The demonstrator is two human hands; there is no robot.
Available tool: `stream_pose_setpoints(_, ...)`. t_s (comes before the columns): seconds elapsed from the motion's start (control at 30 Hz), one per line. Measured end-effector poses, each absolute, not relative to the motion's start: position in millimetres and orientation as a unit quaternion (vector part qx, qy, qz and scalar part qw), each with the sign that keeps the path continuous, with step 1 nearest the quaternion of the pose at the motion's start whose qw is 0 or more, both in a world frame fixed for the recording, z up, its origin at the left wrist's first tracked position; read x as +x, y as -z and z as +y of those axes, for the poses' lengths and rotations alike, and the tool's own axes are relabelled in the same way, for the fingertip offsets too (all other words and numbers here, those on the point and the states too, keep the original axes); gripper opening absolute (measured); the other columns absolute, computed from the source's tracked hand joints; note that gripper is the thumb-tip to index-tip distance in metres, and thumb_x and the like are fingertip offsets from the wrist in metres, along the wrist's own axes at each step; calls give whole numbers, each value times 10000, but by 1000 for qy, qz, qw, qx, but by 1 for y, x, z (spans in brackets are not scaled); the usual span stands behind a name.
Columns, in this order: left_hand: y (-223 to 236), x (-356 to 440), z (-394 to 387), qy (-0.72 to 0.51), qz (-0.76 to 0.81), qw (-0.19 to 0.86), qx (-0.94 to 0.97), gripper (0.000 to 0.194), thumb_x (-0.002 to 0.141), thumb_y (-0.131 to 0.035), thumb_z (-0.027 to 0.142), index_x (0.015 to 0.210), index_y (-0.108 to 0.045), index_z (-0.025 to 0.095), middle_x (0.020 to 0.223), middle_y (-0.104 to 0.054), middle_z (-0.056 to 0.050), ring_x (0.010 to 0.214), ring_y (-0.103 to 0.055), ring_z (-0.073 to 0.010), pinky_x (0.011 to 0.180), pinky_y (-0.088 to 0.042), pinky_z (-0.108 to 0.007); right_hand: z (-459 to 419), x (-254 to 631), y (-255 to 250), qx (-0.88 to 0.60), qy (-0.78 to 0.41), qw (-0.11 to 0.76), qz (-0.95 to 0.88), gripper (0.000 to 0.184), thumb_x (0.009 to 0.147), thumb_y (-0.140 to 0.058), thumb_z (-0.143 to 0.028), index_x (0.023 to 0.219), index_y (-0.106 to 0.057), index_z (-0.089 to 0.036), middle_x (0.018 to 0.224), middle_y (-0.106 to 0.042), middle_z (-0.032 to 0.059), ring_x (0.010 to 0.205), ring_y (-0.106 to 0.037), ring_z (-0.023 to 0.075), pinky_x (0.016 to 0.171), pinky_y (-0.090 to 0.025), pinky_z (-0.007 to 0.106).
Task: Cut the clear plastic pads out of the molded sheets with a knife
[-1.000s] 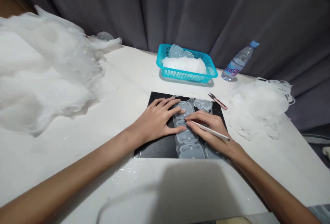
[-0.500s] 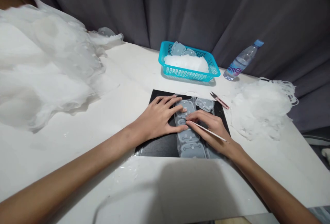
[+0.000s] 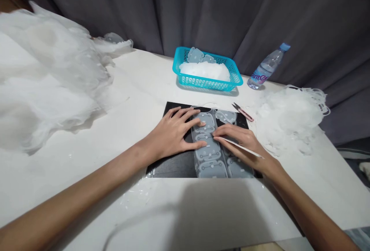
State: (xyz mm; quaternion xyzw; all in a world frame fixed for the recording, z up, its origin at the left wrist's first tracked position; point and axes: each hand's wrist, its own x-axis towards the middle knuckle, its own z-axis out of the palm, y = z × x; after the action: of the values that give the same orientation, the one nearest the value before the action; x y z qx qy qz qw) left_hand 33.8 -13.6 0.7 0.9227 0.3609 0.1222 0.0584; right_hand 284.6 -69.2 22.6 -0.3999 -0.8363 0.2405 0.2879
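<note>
Head view shows a black board (image 3: 173, 166) on a white table (image 3: 138, 216). On this board lies a clear sheet with grey pieces (image 3: 209, 149), arranged in two columns. The left hand (image 3: 173, 135) is laid with its fingers spread and without grip; its thumb and some fingertips are on the left column. The right hand (image 3: 245, 137) holds a thin white tool (image 3: 243, 148) like a pen. The tip is near the middle of the sheet, but I cannot tell whether it touches. Pink-handled snips (image 3: 245, 114) lie near the board's far right corner. Behind stands a turquoise basket (image 3: 206, 83).
</note>
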Motion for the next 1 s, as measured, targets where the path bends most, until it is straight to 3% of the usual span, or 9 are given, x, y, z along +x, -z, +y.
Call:
stream_pose_setpoints(0.27,1,34,-12,-135,362,69,920,662,909,-532,751,1341,-637,260,1609,-477,-92,1475,-429,-342,1241,-247,-557,-65,277,-15,-377,-255,306,-836,138,1054,-537,-230,1104,-664,-217,1097,-720,68,1055,-686,185,967,-549,345)
stream_pose_setpoints(1.0,2,31,-12,-138,360,115,916,653,926,-520,744,1372,-594,273,1628,-432,-84,1504,-365,-335,1250,-230,-564,-56,274,1,-335,-93,269,-898,159,1060,-513,-229,1135,-651,-204,1096,-731,97,1022,-681,216,924,-562,374)
